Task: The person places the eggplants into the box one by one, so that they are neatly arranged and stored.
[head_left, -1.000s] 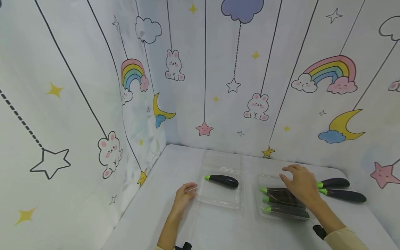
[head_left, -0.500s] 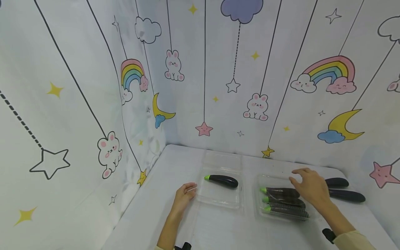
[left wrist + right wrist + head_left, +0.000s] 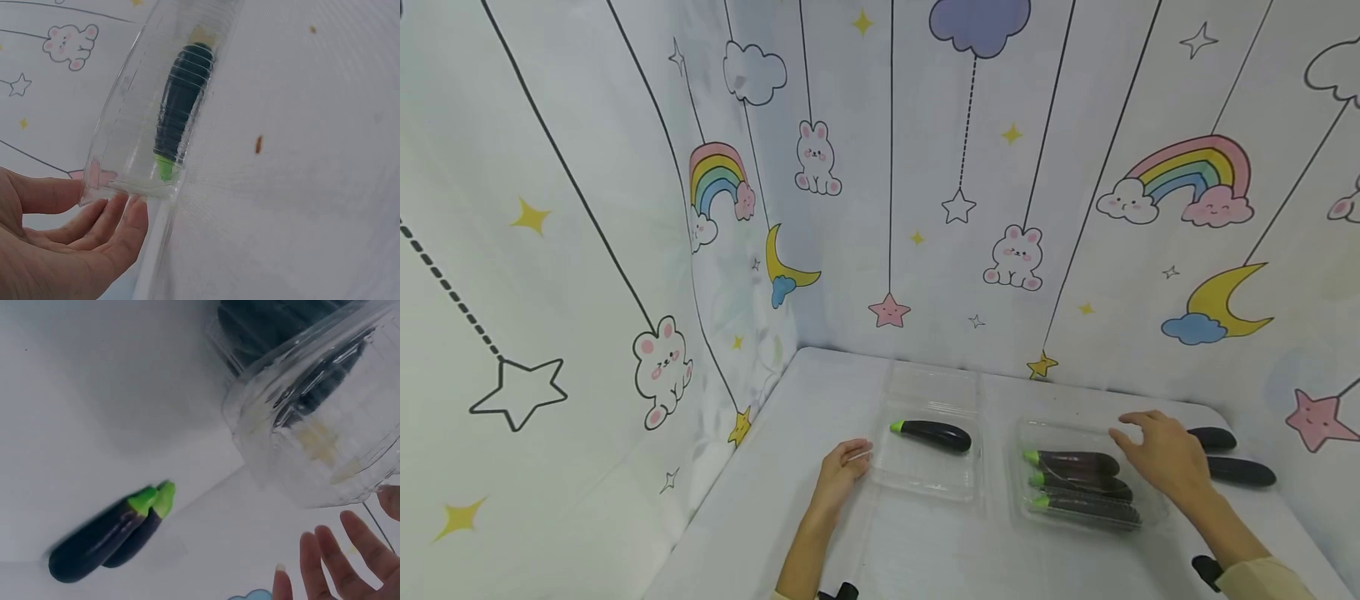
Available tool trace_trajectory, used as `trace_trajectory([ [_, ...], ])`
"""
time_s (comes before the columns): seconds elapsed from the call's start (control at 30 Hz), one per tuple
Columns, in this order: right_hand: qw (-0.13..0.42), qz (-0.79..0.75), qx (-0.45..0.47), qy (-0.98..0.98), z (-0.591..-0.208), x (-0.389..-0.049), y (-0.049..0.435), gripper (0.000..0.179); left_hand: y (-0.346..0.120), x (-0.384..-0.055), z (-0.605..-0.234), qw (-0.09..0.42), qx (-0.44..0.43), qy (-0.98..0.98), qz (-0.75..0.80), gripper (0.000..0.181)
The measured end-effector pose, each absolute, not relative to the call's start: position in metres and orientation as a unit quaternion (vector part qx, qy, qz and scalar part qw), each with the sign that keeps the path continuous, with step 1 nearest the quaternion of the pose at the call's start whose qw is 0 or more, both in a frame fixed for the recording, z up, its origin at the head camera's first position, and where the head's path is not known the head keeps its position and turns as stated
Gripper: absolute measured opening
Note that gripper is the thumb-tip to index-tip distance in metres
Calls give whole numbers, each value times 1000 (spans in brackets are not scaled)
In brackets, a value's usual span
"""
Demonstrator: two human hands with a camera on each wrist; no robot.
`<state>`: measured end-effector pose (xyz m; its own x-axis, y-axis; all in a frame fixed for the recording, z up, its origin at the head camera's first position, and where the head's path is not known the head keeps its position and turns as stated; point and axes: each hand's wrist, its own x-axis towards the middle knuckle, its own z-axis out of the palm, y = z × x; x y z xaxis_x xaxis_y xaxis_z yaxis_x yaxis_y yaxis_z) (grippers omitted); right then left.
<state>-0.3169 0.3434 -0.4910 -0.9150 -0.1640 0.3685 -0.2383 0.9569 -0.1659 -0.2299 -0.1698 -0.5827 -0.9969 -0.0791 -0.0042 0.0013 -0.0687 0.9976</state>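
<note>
Clear rectangular plastic box (image 3: 925,471) on white bench (image 3: 940,550), left edge pinched by left hand (image 3: 841,473); right hand (image 3: 1167,454) empty, fingers loosely parted. Likely light, flexible, slick; best held at rim

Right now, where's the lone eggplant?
Head view, lower half, just right of centre: the lone eggplant lies in the left clear container, between the left hand and the three boxed eggplants.

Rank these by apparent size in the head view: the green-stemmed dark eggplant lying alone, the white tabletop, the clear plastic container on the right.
1. White tabletop
2. Clear plastic container on the right
3. Green-stemmed dark eggplant lying alone
</note>
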Motion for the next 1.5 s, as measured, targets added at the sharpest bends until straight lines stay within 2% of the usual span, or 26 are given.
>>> trace_trajectory([
  [0.4, 155, 119, 80, -977, -504, -333, 376, 47, -171, -227, -579, 27, 29, -679, -733, 46],
  [0.83, 91, 124, 27, -988, -511, -344, 411, 50, -170, -228, -579, 26, 30, -679, -733, 47],
  [1.07, 80, 111, -1, -991, -521, -349, 437, 40, -168, -229, -578, 27, 27, -673, -739, 45],
  [1.23, 58, 101, -31, -993, -529, -351, 458, 48, -168, -229, -578, 32, 26, -673, -739, 45],
  [1.5, 26, 96, -17, -995, -535, -355, 486, 53, -169, -229, -577, 35, 18, -677, -735, 45],
])
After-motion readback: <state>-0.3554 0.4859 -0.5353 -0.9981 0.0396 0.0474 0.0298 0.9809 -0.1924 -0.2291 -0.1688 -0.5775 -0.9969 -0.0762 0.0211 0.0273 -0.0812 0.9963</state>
